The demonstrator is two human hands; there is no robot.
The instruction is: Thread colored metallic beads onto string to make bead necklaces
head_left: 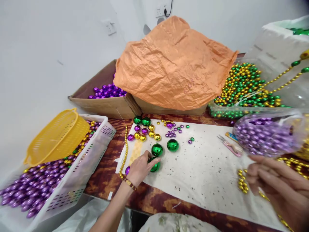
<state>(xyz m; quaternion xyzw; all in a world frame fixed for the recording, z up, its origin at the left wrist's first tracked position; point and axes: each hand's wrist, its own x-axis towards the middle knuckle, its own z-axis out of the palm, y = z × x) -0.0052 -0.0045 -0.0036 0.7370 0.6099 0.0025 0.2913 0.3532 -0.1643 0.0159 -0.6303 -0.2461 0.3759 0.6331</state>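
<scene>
Green balls, three large on the cloth (205, 167): one (155, 166) lying under the left hand (140, 167), fingers loosely curled and touching it; two more (157, 149) sitting just beyond. Right hand (277, 183) holding up, fingers half closed, a clear bag (267, 135) of purple beads. Lying further back, two smaller green balls (142, 120), an orange sheet (173, 64) covering a box.
</scene>
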